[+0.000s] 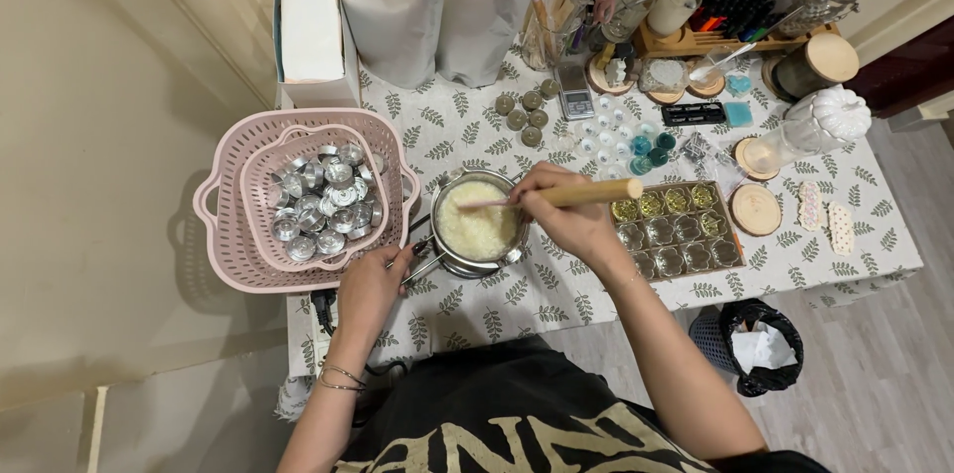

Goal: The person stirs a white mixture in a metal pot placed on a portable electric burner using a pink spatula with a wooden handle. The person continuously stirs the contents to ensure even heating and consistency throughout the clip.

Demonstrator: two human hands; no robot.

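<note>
A leaf-print tablecloth [447, 135] covers the small table. At its front edge stands a metal pot [477, 230] of pale wax flakes; the right hand [566, 215] grips a wooden stick [566, 196] dipped into it, the left hand [370, 284] pinches the pot's handle [422, 259]. Left sits a pink basket [238, 235] of foil cups, right a tray [676, 230] of small cups, and behind stand two grey pouches [437, 6] and a white box [310, 26].

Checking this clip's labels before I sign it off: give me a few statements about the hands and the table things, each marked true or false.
1. The right hand holds a wooden stick over the metal pot. True.
2. The pot is empty. False: it holds a pale, grainy mass.
3. The left hand is at the pot's handle. True.
4. The pink basket holds green leaves. False: it holds small silver cups.
5. The basket lies left of the pot. True.
</note>
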